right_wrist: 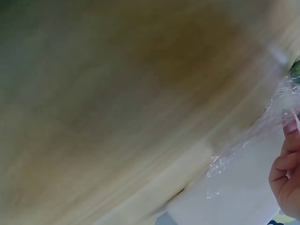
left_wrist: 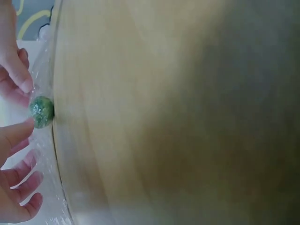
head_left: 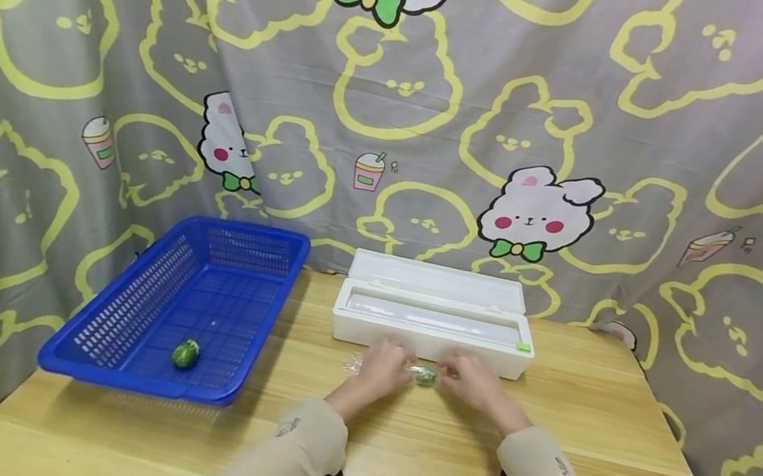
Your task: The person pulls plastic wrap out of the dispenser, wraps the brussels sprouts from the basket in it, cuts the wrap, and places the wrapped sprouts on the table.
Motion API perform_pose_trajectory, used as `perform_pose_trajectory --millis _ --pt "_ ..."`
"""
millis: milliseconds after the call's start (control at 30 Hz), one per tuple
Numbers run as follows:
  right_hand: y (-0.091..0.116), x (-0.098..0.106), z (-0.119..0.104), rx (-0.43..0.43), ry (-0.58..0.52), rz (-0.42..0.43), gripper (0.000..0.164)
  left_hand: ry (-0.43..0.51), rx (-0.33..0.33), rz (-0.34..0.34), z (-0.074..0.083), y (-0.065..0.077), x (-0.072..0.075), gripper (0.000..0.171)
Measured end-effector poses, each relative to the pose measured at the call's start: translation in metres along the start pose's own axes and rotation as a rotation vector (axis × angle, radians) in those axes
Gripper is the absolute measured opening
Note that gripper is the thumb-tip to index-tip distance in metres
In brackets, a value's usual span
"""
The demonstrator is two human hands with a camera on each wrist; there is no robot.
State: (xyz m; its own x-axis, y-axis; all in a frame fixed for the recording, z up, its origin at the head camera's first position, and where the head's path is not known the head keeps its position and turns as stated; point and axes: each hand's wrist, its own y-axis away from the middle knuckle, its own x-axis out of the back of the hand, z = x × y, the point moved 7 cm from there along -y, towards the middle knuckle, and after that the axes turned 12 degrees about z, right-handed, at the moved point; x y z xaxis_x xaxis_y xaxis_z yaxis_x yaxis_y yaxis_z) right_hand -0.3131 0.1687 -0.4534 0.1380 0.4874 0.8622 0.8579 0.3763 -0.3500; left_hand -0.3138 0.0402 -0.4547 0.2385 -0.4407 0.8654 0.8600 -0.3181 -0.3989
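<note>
A small round green vegetable (head_left: 425,376), wrapped in clear cling film (left_wrist: 44,159), lies on the table between the two hands. My left hand (head_left: 387,366) is on its left, pinching the film close beside it; the other fingers are loosely spread in the left wrist view. On the other side, my right hand (head_left: 471,378) pinches the film between thumb and a finger (right_wrist: 290,127). A loose tail of film sticks out past the left hand. Just behind both hands stands a white cling film box (head_left: 432,345), its lid raised and a film roll inside.
A blue plastic basket (head_left: 258,334) stands on the left of the wooden table (head_left: 422,471), with another green round vegetable (head_left: 185,354) in it. A bright green slider (head_left: 523,347) sits at the box's right end. A patterned curtain (head_left: 425,138) hangs behind the table.
</note>
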Motion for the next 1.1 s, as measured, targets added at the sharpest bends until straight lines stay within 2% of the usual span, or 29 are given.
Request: perform_pose_trajectory --millis 267,433,667,1100 --pt "-0.003 -0.011 -0.004 -0.020 0.039 -0.072 0.023 -0.033 0.049 -0.038 0.002 0.000 -0.004 0.018" --pt "-0.003 -0.012 -0.005 -0.034 0.075 -0.075 0.019 -0.027 0.060 -0.054 0.005 -0.001 -0.007 0.014" --pt "-0.002 -0.012 -0.004 -0.087 0.078 -0.079 0.014 -0.041 0.034 -0.024 0.009 -0.003 -0.008 0.010" --pt "0.007 -0.011 -0.014 -0.053 0.079 -0.080 0.009 -0.057 -0.063 -0.051 0.012 0.002 -0.008 0.013"
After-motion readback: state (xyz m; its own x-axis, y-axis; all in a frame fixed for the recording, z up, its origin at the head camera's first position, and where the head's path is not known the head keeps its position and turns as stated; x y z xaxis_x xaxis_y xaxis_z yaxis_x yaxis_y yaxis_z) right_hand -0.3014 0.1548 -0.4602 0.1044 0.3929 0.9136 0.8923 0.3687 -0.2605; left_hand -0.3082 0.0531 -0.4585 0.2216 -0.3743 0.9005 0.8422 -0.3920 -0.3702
